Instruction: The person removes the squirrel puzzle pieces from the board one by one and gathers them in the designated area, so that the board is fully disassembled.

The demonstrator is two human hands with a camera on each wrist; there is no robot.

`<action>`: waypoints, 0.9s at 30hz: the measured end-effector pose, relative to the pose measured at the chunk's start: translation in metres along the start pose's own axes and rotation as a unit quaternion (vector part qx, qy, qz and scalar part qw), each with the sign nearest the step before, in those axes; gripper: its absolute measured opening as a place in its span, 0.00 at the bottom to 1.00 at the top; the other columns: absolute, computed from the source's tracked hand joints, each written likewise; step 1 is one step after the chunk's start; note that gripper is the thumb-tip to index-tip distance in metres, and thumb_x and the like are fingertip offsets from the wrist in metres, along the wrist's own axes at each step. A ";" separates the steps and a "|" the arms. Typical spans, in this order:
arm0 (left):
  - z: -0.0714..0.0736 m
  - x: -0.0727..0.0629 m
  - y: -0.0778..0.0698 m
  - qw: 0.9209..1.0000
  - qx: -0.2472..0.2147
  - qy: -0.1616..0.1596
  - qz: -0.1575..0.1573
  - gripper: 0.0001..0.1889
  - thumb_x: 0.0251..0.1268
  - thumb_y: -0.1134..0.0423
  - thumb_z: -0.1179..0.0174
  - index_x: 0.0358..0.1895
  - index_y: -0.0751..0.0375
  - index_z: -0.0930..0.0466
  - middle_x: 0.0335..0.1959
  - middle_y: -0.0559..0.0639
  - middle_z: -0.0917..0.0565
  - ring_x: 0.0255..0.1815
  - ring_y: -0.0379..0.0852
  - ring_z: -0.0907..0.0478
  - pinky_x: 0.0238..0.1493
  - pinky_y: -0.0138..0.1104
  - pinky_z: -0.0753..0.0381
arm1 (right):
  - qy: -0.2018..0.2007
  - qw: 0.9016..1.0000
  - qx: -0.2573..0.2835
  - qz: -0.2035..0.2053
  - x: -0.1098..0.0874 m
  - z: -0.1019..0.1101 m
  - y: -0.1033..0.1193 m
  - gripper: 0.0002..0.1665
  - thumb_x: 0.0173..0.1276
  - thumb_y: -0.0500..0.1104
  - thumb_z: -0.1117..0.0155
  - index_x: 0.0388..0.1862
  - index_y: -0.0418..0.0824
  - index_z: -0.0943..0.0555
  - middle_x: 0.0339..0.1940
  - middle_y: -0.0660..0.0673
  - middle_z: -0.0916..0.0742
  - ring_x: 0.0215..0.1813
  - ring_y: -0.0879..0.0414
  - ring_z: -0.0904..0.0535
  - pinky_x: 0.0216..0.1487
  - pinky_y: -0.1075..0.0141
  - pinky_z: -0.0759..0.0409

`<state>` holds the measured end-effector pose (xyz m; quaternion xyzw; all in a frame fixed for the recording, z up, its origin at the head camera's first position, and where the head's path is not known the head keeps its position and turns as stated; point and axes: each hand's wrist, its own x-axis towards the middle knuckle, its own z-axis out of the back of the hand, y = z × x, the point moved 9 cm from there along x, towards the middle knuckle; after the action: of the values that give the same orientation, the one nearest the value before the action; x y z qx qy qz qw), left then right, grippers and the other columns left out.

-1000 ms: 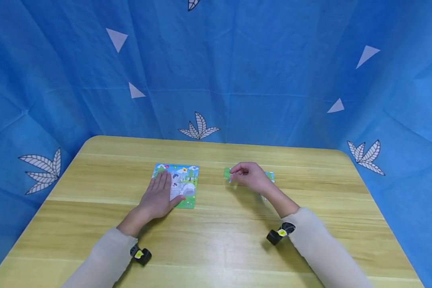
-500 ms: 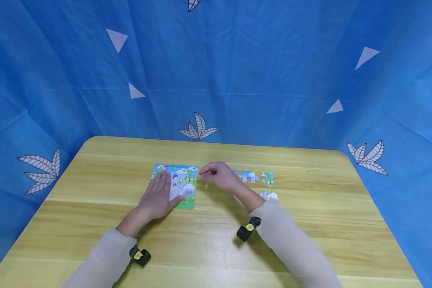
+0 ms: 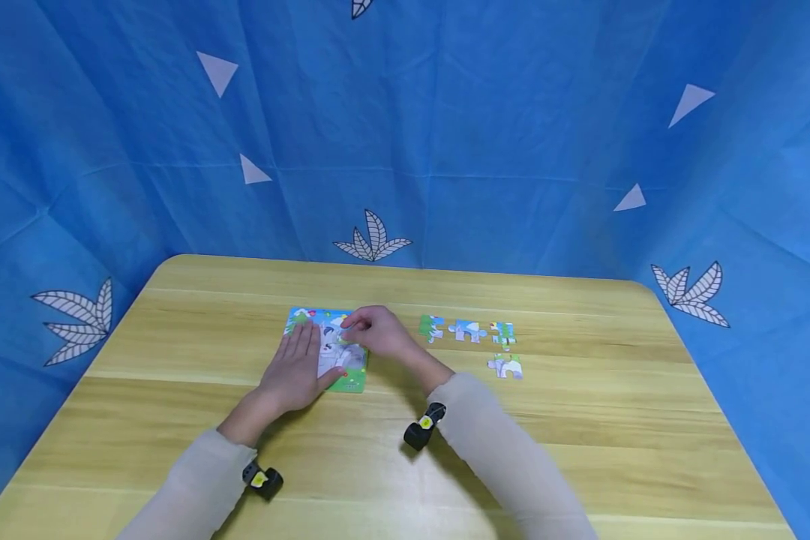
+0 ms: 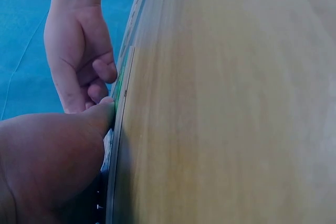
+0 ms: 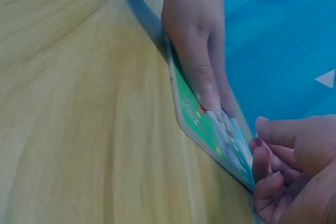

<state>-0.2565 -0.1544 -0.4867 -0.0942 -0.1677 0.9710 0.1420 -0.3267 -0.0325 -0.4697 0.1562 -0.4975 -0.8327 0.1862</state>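
Note:
My left hand (image 3: 297,371) lies flat, fingers straight, on the left part of a puzzle board (image 3: 352,381) printed with a grey animal, sky and grass. In the right wrist view its thumb rests on the board's green edge (image 5: 191,106). Over the board's right half is my right hand (image 3: 381,334), fingers bent and thumb against fingertip. It appears to pinch a small puzzle piece, mostly hidden by the fingers. The left wrist view shows the right hand (image 4: 81,51) just beyond the left thumb (image 4: 100,116).
Several loose jigsaw pieces lie right of the board: one green and blue (image 3: 430,328), one blue (image 3: 467,331), one with a tree (image 3: 503,334), and one grey and green (image 3: 505,366). The wooden table (image 3: 580,450) meets a blue curtain (image 3: 486,150) behind.
My right hand has moved left from the loose pieces to above the board, uncovering those pieces. The left hand has stayed flat on the board.

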 end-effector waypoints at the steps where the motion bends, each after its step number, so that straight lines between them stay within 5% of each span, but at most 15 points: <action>1: 0.000 0.000 0.000 1.000 -0.001 0.000 -0.001 0.51 0.78 0.38 0.53 0.78 0.81 0.60 0.81 0.75 0.60 0.82 0.69 0.65 0.79 0.58 0.64 | -0.002 1.000 -0.004 -0.001 0.001 -0.002 0.000 0.08 0.70 0.37 0.31 0.46 0.36 0.13 0.29 0.49 0.17 0.29 0.60 0.27 0.28 0.73 0.29; 12: -0.006 0.003 0.005 1.000 0.009 0.001 0.003 0.47 0.79 0.44 0.50 0.78 0.81 0.61 0.81 0.74 0.60 0.82 0.69 0.66 0.79 0.58 0.63 | -0.027 0.997 -0.076 -0.022 0.006 -0.010 0.002 0.05 0.68 0.39 0.28 0.41 0.40 0.11 0.29 0.51 0.14 0.32 0.61 0.23 0.35 0.71 0.25; 27: 0.005 0.002 0.002 1.000 0.024 -0.007 -0.006 0.49 0.76 0.39 0.48 0.77 0.82 0.54 0.80 0.75 0.53 0.81 0.69 0.58 0.79 0.58 0.54 | -0.061 0.982 -0.175 -0.041 0.006 -0.015 0.003 0.04 0.66 0.44 0.25 0.32 0.48 0.13 0.22 0.56 0.19 0.26 0.64 0.26 0.27 0.72 0.31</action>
<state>-0.2601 -0.1573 -0.4835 -0.0831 -0.1461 0.9745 0.1487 -0.3248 -0.0482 -0.4740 0.0909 -0.3478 -0.9217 0.1457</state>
